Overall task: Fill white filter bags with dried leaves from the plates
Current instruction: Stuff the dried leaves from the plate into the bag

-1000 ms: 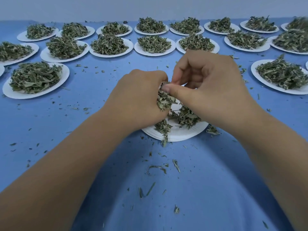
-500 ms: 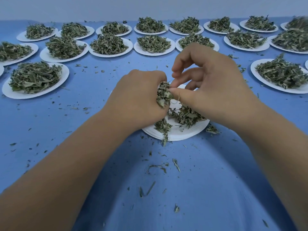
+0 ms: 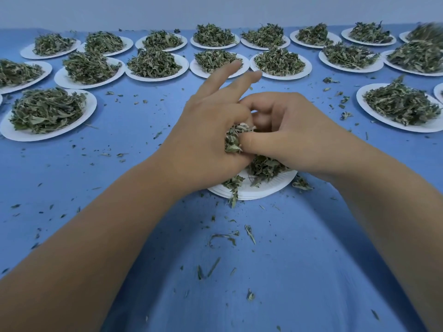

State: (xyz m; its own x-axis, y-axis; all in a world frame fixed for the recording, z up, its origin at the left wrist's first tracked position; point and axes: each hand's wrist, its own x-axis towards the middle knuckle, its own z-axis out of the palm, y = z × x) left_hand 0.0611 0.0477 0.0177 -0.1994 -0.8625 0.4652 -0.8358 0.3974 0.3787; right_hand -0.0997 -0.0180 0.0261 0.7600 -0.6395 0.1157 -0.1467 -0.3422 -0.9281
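Okay, both hands meet over the near plate, a white one topping a short stack in the middle of the counter, close to the person. Forearm entering from lower left, the left hand has its back up, and two fingers stick out straight toward the far plates. A clump of dried leaves sits against its inner side. Whether its thumb or lower fingers grip the clump is hidden, so I cannot tell. Opposite it, the right hand is curled tight with its fingers folded under. Its thumb lies across the clump and presses on it, so this hand pinches those leaves. The two hands touch each other at the clump. Under them more loose leaves lie on the near plate, some spilling over its front rim. One bit lies on the cloth just beside the plate's right edge.

Rest: blue cloth covers the counter. The heaped plates stand in two rows along the far edge, each white with a grey-green pile. One more heaped plate sits at left and one at right, both well apart from the hands. Leaf crumbs are scattered over the cloth, thickest in front of the near plate. A pale wall stands behind the far row.
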